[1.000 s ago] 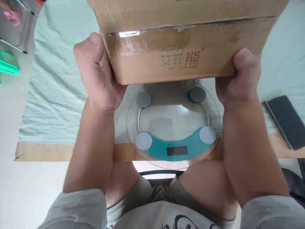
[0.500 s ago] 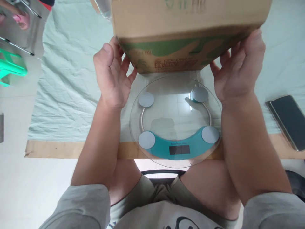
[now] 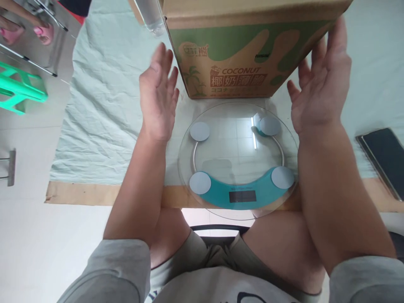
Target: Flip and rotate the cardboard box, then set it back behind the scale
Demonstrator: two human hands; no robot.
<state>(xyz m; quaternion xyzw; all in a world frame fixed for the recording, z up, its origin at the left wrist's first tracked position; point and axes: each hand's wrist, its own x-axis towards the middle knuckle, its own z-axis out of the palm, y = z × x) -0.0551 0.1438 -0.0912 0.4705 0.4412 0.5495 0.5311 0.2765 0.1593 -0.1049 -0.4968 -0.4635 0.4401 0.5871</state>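
A cardboard box with green print and the word COCONUT stands upright on the cloth, just beyond the glass scale. My left hand is off the box's left side, a small gap between them, its fingers stretched out. Along the box's right side is my right hand, fingers extended; whether the fingertips touch the cardboard I cannot tell. Between my forearms lies the round glass bathroom scale, with its teal display panel nearest me and the display dark. Its front rim juts past the table edge.
A phone lies on the right of the pale green tablecloth. Behind the box's left corner is a clear plastic container. On the floor at left are a green stool and another person's feet in pink slippers.
The box has gone from being tilted in both hands to standing on the table, its printed front now facing me. My left hand has come away from it. The view has shifted slightly.
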